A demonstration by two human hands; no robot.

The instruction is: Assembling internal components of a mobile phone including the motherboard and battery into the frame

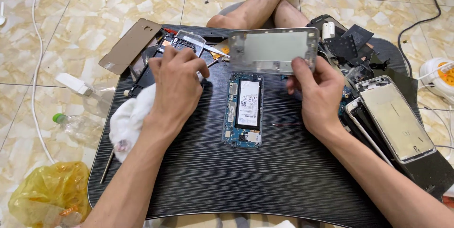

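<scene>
Half the tweezers (pixel 213 50) behind left hand (pixel 177 83)

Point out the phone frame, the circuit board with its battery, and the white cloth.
Phone frame (pixel 274 48), head view: middle of its pale flat panel.
Circuit board (pixel 231 114), head view: left blue strip beside the battery.
White cloth (pixel 130 119), head view: middle of the bunched fabric.

The right hand (pixel 318 96) holds a silver phone frame (pixel 273 50) by its lower edge, tilted up above the black ribbed bench (pixel 236 176); the left hand (pixel 176 86) pinches a thin metal tool (pixel 213 49) over scattered parts; an opened phone board with battery (pixel 244 110) lies between the hands; a white cloth (pixel 130 120) sits under the left wrist; stacked phone screens (pixel 395 119) lie at the right.
</scene>
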